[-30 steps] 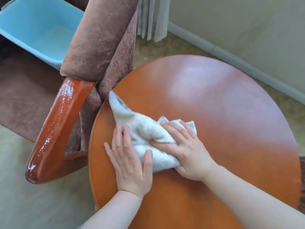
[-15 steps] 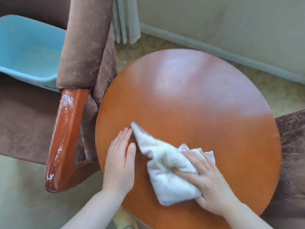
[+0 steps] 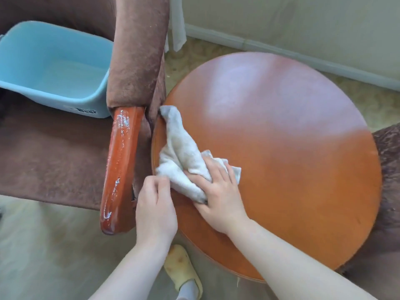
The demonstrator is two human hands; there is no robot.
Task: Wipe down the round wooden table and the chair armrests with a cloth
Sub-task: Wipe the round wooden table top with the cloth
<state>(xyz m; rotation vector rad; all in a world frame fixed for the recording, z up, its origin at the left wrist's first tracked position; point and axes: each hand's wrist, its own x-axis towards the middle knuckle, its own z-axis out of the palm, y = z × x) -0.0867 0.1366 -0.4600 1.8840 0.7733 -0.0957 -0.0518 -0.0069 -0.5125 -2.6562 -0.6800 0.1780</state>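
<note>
The round wooden table [image 3: 292,169] fills the centre and right. A crumpled off-white cloth [image 3: 179,152] lies along the table's left rim, its far tip reaching the chair's upholstery. My right hand [image 3: 218,191] presses down on the cloth's near end, fingers spread over it and thumb alongside. At the rim, the curled fingers and thumb of my left hand [image 3: 155,204] pinch the cloth's near-left corner. Just left of the table is the glossy wooden armrest [image 3: 121,167], streaked with white residue.
A light blue plastic tub [image 3: 52,68] sits on the brown chair seat [image 3: 54,154] at the left. A second brown chair [image 3: 387,191] touches the table's right side. Below the table is a slippered foot [image 3: 181,267]. The wall and its baseboard [image 3: 303,59] run behind.
My right hand has dragged the cloth left to the table's rim. My left hand has left its flat rest on the tabletop and curled at the cloth's corner. The view has shifted.
</note>
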